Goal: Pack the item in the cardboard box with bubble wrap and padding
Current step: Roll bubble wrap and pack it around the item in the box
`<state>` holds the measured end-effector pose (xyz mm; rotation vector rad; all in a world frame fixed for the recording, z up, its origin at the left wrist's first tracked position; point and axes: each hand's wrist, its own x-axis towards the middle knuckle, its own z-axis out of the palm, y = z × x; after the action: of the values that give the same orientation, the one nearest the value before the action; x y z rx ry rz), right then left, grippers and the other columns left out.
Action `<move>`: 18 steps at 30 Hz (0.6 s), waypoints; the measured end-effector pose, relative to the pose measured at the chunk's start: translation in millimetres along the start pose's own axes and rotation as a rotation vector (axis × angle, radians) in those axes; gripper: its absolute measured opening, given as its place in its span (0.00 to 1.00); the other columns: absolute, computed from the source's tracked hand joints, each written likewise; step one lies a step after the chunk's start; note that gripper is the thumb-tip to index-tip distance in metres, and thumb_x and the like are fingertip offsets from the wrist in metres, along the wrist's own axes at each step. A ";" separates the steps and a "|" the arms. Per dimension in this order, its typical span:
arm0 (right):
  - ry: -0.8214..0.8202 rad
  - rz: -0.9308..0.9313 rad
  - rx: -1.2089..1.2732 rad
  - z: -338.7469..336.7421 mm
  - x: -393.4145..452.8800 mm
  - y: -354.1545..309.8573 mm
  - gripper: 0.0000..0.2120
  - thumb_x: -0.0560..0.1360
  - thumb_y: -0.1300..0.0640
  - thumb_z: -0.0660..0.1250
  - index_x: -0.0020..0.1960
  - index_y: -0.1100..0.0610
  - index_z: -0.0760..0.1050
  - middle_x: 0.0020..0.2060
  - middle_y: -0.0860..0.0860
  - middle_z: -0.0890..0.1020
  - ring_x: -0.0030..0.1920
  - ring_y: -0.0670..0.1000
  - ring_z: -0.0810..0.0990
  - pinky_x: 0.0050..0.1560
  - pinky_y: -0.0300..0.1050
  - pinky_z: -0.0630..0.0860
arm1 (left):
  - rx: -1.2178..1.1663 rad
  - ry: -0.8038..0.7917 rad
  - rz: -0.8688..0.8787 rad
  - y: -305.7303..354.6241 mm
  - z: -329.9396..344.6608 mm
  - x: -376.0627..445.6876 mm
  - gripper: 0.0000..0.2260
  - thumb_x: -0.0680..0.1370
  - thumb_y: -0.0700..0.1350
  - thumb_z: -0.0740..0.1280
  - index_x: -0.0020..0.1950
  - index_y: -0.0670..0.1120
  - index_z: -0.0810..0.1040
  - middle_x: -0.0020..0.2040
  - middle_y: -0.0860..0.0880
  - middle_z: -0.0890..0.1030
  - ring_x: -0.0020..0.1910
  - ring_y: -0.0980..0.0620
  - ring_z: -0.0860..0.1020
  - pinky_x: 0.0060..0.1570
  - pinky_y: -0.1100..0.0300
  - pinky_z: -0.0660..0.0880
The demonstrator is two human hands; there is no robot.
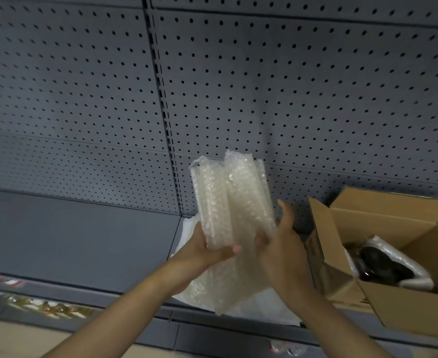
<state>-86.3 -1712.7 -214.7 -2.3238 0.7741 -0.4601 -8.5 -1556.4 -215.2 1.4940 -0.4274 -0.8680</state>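
Head view: both hands hold up a folded bubble wrap (234, 202) over the shelf (78, 236). Left hand (207, 250) and right hand (281, 244) fingers grasp it. The wrapped dark item (383, 264) sits in the box (404, 310). This looks like the padding step; next, tuck it in beside the item.

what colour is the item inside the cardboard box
Black item, partly wrapped in clear bubble wrap; head view.

Shop/stockroom: grey pegboard wall (83, 86) w/ metal shelf (70, 236).
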 end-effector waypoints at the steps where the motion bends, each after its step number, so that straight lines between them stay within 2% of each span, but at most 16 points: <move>1: 0.009 0.005 -0.044 2.6 1.5 -2.3 0.32 0.77 0.56 0.63 0.75 0.51 0.49 0.46 0.53 0.82 0.42 0.55 0.82 0.37 0.47 0.78 | -0.021 0.072 0.014 1.6 3.9 2.5 0.36 0.69 0.51 0.76 0.71 0.56 0.60 0.62 0.54 0.78 0.60 0.55 0.79 0.56 0.55 0.79; 3: 0.030 -0.038 -0.087 8.9 2.1 -6.5 0.27 0.77 0.58 0.62 0.73 0.52 0.56 0.52 0.53 0.81 0.48 0.55 0.82 0.41 0.44 0.75 | -0.043 0.173 0.049 0.7 8.6 6.8 0.30 0.73 0.47 0.73 0.69 0.55 0.61 0.61 0.53 0.78 0.59 0.54 0.79 0.55 0.54 0.79; 5: -0.022 -0.125 0.022 17.4 -2.7 -9.5 0.26 0.76 0.60 0.62 0.72 0.51 0.60 0.57 0.52 0.79 0.56 0.53 0.79 0.51 0.45 0.77 | -0.063 0.253 0.071 -2.7 9.4 10.7 0.23 0.77 0.45 0.68 0.67 0.56 0.61 0.61 0.52 0.77 0.58 0.53 0.78 0.56 0.52 0.79; 6: -0.073 -0.175 0.103 21.8 -6.9 -10.8 0.26 0.76 0.60 0.63 0.72 0.50 0.60 0.61 0.50 0.75 0.61 0.51 0.75 0.59 0.45 0.75 | -0.071 0.284 0.086 -4.3 8.3 13.0 0.21 0.79 0.43 0.66 0.67 0.55 0.61 0.61 0.51 0.77 0.59 0.53 0.78 0.57 0.51 0.79; 8: -0.173 -0.249 0.205 26.3 -15.8 -15.6 0.28 0.77 0.55 0.63 0.74 0.49 0.58 0.68 0.43 0.66 0.68 0.44 0.64 0.70 0.39 0.63 | -0.071 0.331 0.121 -6.2 6.2 16.9 0.19 0.80 0.41 0.63 0.68 0.53 0.61 0.60 0.50 0.78 0.58 0.52 0.79 0.57 0.50 0.79; 10: -0.205 -0.318 0.212 29.6 -21.2 -17.3 0.28 0.78 0.51 0.62 0.75 0.48 0.56 0.70 0.40 0.60 0.71 0.41 0.56 0.71 0.34 0.54 | -0.061 0.356 0.125 -6.9 4.1 19.5 0.17 0.80 0.40 0.62 0.67 0.51 0.63 0.59 0.48 0.78 0.56 0.52 0.80 0.54 0.53 0.80; 12: -0.164 -0.355 0.218 34.1 -23.7 -16.6 0.27 0.78 0.49 0.61 0.75 0.48 0.59 0.72 0.43 0.61 0.71 0.43 0.57 0.71 0.33 0.54 | -0.051 0.364 0.117 -4.6 4.8 18.9 0.15 0.81 0.38 0.60 0.63 0.53 0.64 0.57 0.50 0.79 0.55 0.53 0.80 0.51 0.57 0.80; 14: -0.149 -0.341 0.246 37.2 -26.5 -18.6 0.27 0.77 0.53 0.65 0.73 0.48 0.62 0.71 0.45 0.63 0.70 0.42 0.58 0.69 0.28 0.54 | -0.053 0.329 0.113 -2.4 6.0 17.8 0.12 0.82 0.39 0.58 0.62 0.54 0.65 0.57 0.48 0.80 0.54 0.52 0.81 0.50 0.58 0.80; 16: -0.124 -0.364 0.237 40.0 -30.4 -22.0 0.26 0.76 0.54 0.65 0.73 0.49 0.64 0.69 0.43 0.63 0.68 0.39 0.58 0.66 0.22 0.51 | -0.061 0.314 0.106 -4.2 4.8 17.1 0.10 0.83 0.46 0.56 0.63 0.54 0.66 0.60 0.48 0.79 0.56 0.53 0.81 0.54 0.57 0.79; 17: -0.123 -0.373 0.225 40.4 -32.4 -23.8 0.25 0.76 0.51 0.63 0.73 0.49 0.64 0.69 0.42 0.62 0.67 0.38 0.57 0.66 0.21 0.50 | -0.069 0.311 0.093 -2.5 4.9 16.1 0.13 0.83 0.53 0.54 0.67 0.54 0.65 0.63 0.49 0.77 0.60 0.54 0.79 0.59 0.56 0.77; 18: -0.136 -0.374 0.214 40.7 -33.7 -24.8 0.25 0.76 0.47 0.59 0.73 0.49 0.64 0.69 0.41 0.61 0.67 0.38 0.56 0.66 0.20 0.49 | -0.089 0.295 0.073 -3.7 3.2 17.3 0.23 0.80 0.62 0.54 0.72 0.53 0.63 0.68 0.49 0.74 0.65 0.55 0.74 0.65 0.53 0.72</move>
<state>-81.8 -1657.2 -232.2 -2.2693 0.2103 -0.5110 -0.5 -1570.5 -223.0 1.4865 -0.2213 -0.5893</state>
